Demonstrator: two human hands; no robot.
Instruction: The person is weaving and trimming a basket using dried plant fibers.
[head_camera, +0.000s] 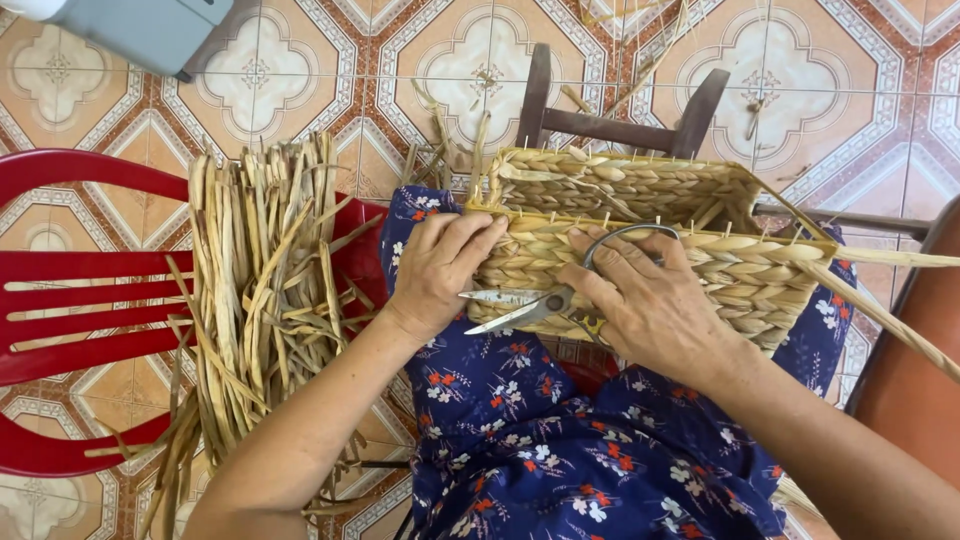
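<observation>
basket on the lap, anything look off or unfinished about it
Yes. The woven basket has a loose braided strand trailing off its right corner, and thin stubs poke up along its rim. The right hand holds open scissors against its side; the left hand steadies it.

straw bundle (255, 290) left, stool (610, 120) behind basket (640, 235)

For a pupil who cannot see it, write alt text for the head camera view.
Two hands press on a woven straw basket on a lap; the right hand holds open scissors, the left hand steadies the weave. Dried straw strips lie on a red plastic chair.
</observation>
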